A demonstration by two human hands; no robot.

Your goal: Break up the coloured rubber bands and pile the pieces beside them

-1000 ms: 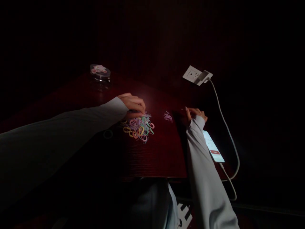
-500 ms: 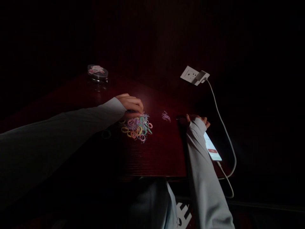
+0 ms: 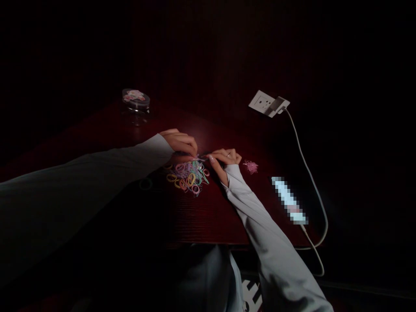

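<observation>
A pile of hair ties [image 3: 191,179] in yellow, pink, green and purple lies on the dark red table [image 3: 201,216], mixed with many thin small elastics. My left hand [image 3: 181,142] rests at the pile's back edge, its fingers curled and the tips pressed together. From the right, my right hand [image 3: 225,159], with a ring on one finger, reaches to the same edge with thumb and forefinger pinched. Purple strands show between the two hands' fingertips; what each hand holds is too small to make out.
A small heap of pink elastics [image 3: 251,167] lies right of my right hand. A lit phone [image 3: 289,200], charging by a white cable [image 3: 305,164], lies farther right. Behind are a wall socket with plug [image 3: 269,104] and a clear lidded jar [image 3: 135,106]. One green tie [image 3: 146,183] sits in shadow.
My right hand has moved left from beside the phone to the pile, next to my left hand. It now covers where a small purple heap lay. The pink heap and whole phone are uncovered.
</observation>
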